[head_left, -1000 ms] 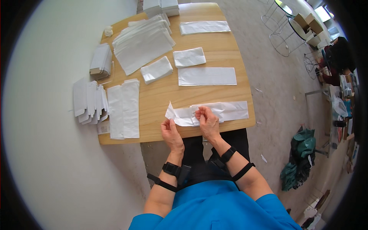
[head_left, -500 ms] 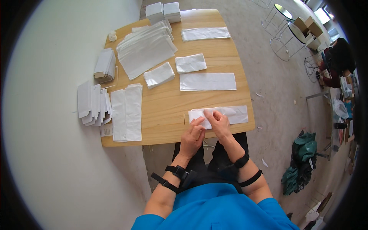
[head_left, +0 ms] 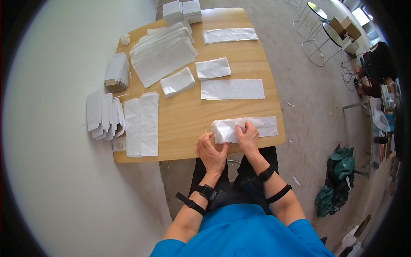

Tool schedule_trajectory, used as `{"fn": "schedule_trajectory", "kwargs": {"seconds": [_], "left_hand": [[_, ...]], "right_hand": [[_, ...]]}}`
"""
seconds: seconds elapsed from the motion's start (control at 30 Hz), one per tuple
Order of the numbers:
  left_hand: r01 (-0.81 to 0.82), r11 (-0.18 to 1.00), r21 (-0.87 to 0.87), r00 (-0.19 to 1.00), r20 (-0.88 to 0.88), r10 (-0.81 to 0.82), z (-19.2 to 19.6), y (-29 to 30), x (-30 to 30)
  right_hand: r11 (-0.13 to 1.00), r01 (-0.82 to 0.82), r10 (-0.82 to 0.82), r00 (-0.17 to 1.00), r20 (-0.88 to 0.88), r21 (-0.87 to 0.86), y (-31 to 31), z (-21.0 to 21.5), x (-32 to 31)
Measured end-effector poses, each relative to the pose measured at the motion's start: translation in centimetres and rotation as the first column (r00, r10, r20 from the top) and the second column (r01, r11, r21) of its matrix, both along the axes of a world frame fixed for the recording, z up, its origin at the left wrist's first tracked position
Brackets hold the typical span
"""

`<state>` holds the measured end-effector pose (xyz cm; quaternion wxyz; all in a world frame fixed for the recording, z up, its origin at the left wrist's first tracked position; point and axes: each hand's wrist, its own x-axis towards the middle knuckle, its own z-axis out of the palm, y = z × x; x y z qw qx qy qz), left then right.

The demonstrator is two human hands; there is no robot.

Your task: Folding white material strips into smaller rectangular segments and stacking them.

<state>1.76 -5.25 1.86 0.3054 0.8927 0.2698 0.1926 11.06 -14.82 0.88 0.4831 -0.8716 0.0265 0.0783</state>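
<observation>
Near the worktop's point(head_left: 188, 120) front edge, the left hand point(head_left: 212, 152) lies flat beside a white folded strip point(head_left: 244, 128); the right hand point(head_left: 248, 138) presses on it, grip unclamped. Uneven pressure could skew the crease. Farther back, stacked white sheets point(head_left: 162, 53) could slide.

Landmark: wooden table point(head_left: 188, 115).

- Two white rectangular boxes point(head_left: 182, 10) at its far edge.
- Stack of flat white sleeves with brown edges point(head_left: 116, 70) at its far left edge.
- Fan of flat white cartons point(head_left: 104, 115) overhanging its left edge.
- Small label with dark print point(head_left: 118, 144) at its near left corner, under the white sheets.
- Brown cardboard boxes point(head_left: 346, 29) well right of the table's far end, beside round stools.

No screens or signs visible.
</observation>
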Motion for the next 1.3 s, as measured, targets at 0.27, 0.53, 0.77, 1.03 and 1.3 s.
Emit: {"fn": "schedule_trajectory", "kwargs": {"seconds": [0.27, 0.53, 0.77, 1.03, 1.3], "left_hand": [[-0.115, 0.992, -0.060, 0.993, -0.045, 0.113, -2.0, -0.5, 0.5], [-0.076, 0.997, 0.008, 0.996, 0.042, 0.076, -1.0, -0.8, 0.6], [0.004, 0.998, 0.067, 0.997, -0.074, 0.001, -2.0, 0.3, 0.0], [-0.075, 0.960, -0.271, 0.997, -0.050, 0.064, 0.0, 1.1, -1.1], [-0.082, 0.952, -0.296, 0.991, -0.124, 0.047, -0.1, 0.8, -1.1]], "right_hand": [[1.000, -0.011, 0.011, 1.000, 0.028, -0.019, 0.1, 0.1, 0.1], [0.998, 0.002, -0.001, 1.000, 0.023, -0.061, 0.0, -0.3, 0.1], [0.998, -0.004, 0.007, 0.999, 0.040, -0.060, -0.1, -0.8, 0.3], [0.996, -0.013, 0.011, 1.000, -0.016, -0.086, -0.3, -0.4, 0.9], [0.984, -0.073, 0.092, 0.989, 0.117, -0.161, 0.0, 1.4, 0.7]]}}
